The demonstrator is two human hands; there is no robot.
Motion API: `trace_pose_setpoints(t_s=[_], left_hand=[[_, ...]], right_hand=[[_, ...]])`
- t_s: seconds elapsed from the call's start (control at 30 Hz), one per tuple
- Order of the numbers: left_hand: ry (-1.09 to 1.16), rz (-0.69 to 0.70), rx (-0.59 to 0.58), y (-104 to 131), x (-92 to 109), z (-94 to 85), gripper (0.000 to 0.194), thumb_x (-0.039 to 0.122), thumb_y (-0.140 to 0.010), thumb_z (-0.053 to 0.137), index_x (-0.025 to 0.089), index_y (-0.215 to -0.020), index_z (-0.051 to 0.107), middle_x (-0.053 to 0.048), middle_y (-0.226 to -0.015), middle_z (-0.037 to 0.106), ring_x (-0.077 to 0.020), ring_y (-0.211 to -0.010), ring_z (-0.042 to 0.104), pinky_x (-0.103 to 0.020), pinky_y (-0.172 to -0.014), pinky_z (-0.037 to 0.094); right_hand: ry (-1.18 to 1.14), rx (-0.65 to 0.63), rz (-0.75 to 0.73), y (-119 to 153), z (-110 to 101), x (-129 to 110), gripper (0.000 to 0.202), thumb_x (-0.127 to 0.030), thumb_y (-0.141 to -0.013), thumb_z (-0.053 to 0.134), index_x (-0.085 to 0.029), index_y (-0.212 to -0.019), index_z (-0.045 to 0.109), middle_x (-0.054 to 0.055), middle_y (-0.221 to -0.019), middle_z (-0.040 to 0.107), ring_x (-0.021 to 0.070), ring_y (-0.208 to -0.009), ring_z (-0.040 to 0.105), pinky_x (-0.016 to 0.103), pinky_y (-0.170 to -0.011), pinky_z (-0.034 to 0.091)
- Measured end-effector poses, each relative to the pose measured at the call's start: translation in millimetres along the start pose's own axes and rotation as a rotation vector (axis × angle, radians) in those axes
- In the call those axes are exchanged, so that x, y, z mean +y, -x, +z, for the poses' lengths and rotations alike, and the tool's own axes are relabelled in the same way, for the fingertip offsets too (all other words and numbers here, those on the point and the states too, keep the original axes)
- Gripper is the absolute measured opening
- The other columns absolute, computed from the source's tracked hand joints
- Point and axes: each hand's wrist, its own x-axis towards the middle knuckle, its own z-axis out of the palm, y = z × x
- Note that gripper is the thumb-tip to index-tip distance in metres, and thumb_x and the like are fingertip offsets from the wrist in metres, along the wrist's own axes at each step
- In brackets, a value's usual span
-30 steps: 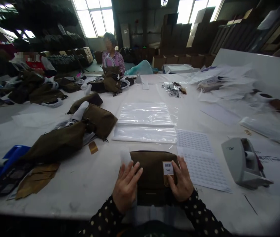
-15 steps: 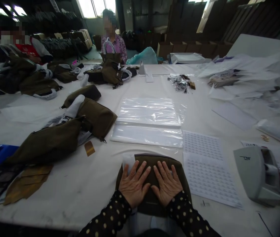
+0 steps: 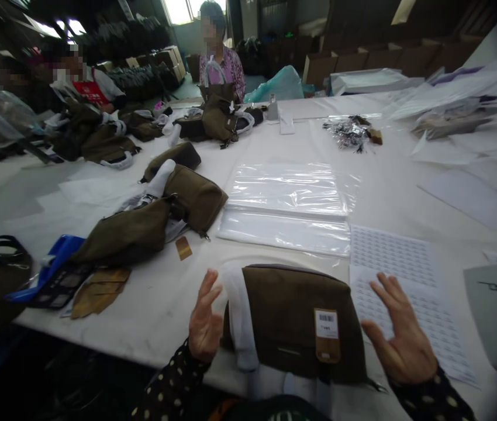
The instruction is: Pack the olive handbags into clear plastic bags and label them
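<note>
A dark olive-brown handbag lies on the white-covered table right in front of me. Its left side carries a strip of white wrapping, and a brown hang tag with a white barcode label rests on its front. My left hand is raised just beside the bag's left edge, fingers apart and holding nothing. Off the bag's right edge, my right hand hovers with thumb and fingers spread, partly over a printed label sheet. A stack of clear plastic bags lies beyond the handbag.
More brown bags lie to the left, near a blue tray and brown tags. A grey tape dispenser stands at right. Plastic and paper sheets pile up at back right. Co-workers are across the table.
Both hands have lifted off the handbag and moved apart to either side. The hang tag on its front is now uncovered. The view has turned a little left.
</note>
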Motion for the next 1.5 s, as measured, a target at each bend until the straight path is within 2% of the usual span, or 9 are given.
trace_pose_setpoints(t_s=[0.27, 0.43, 0.57, 0.77, 1.03, 1.13, 1.23, 1.37, 1.5], left_hand=[[-0.060, -0.198, 0.197, -79, -36, -9.2, 0.024, 0.033, -0.087, 0.045, 0.016, -0.089, 0.061, -0.007, -0.097, 0.063, -0.0185, -0.096, 0.057, -0.034, -0.089, 0.043], [-0.376, -0.115, -0.529, -181, -82, 45.7, 0.023, 0.036, -0.081, 0.054, 0.017, -0.086, 0.065, -0.004, -0.086, 0.064, -0.0160, -0.081, 0.058, -0.027, -0.076, 0.044], [-0.480, -0.132, -0.801, -226, -131, 96.7, 0.018, 0.028, -0.062, 0.075, 0.015, -0.069, 0.065, -0.003, -0.077, 0.064, -0.0184, -0.078, 0.058, -0.029, -0.072, 0.045], [-0.576, -0.201, -1.049, -254, -168, 115.5, 0.026, 0.036, -0.087, 0.048, 0.012, -0.088, 0.058, -0.003, -0.083, 0.061, -0.0131, -0.073, 0.058, -0.033, -0.070, 0.049], [-0.569, -0.015, -1.002, -251, -120, 81.9, 0.047, 0.052, -0.070, 0.060, 0.017, -0.102, 0.056, -0.007, -0.102, 0.060, -0.0216, -0.092, 0.055, -0.029, -0.078, 0.042], [-0.631, 0.088, -0.992, -232, -116, 69.6, 0.023, 0.035, -0.077, 0.056, 0.018, -0.092, 0.062, -0.008, -0.098, 0.062, -0.0234, -0.092, 0.056, -0.031, -0.078, 0.041], [-0.662, 0.039, -1.003, -229, -127, 73.7, 0.016, 0.027, -0.078, 0.053, 0.017, -0.069, 0.063, -0.007, -0.077, 0.064, -0.0211, -0.077, 0.059, -0.028, -0.068, 0.041], [-0.627, -0.013, -0.997, -244, -140, 88.8, 0.032, 0.045, -0.061, 0.070, 0.016, -0.072, 0.061, -0.004, -0.068, 0.063, -0.0202, -0.067, 0.058, -0.025, -0.056, 0.039], [-0.516, -0.020, -1.037, -254, -138, 87.6, 0.032, 0.047, -0.081, 0.047, 0.019, -0.085, 0.062, -0.002, -0.076, 0.065, -0.0157, -0.070, 0.059, -0.022, -0.059, 0.040]], right_hand=[[-0.001, -0.154, -0.088, -43, -12, 36, 0.047, -0.032, -0.079, 0.054, -0.021, -0.124, 0.044, 0.008, -0.130, 0.045, 0.0257, -0.118, 0.044, 0.042, -0.099, 0.038], [-0.102, -0.346, -0.168, -126, 63, 56, 0.026, -0.032, -0.084, 0.048, -0.021, -0.106, 0.056, 0.005, -0.109, 0.059, 0.0166, -0.102, 0.055, 0.031, -0.091, 0.045], [0.123, -0.598, -0.085, -160, 131, 80, 0.033, -0.036, -0.082, 0.049, -0.016, -0.105, 0.060, 0.010, -0.109, 0.060, 0.0214, -0.102, 0.056, 0.035, -0.091, 0.044], [0.286, -0.721, -0.037, -169, 152, 91, 0.035, -0.040, -0.080, 0.052, -0.016, -0.102, 0.063, 0.010, -0.095, 0.065, 0.0242, -0.091, 0.059, 0.034, -0.080, 0.047], [0.345, -0.916, -0.014, -212, 126, 94, 0.029, -0.022, -0.088, 0.037, -0.019, -0.097, 0.065, 0.008, -0.091, 0.068, 0.0217, -0.086, 0.062, 0.029, -0.073, 0.043], [0.365, -0.954, -0.011, -215, 123, 93, 0.021, -0.020, -0.084, 0.046, -0.020, -0.085, 0.066, 0.006, -0.083, 0.068, 0.0205, -0.082, 0.062, 0.027, -0.070, 0.042], [0.408, -0.958, 0.010, -213, 136, 88, 0.007, -0.024, -0.070, 0.065, -0.019, -0.075, 0.064, 0.005, -0.079, 0.067, 0.0220, -0.080, 0.062, 0.027, -0.066, 0.041], [0.469, -0.941, 0.028, -212, 152, 84, 0.039, -0.037, -0.055, 0.077, -0.017, -0.084, 0.061, 0.009, -0.083, 0.066, 0.0284, -0.079, 0.061, 0.030, -0.060, 0.041], [0.472, -0.873, 0.019, -216, 139, 85, 0.050, -0.061, -0.072, 0.053, -0.018, -0.098, 0.056, 0.008, -0.078, 0.065, 0.0265, -0.076, 0.061, 0.031, -0.061, 0.041]])
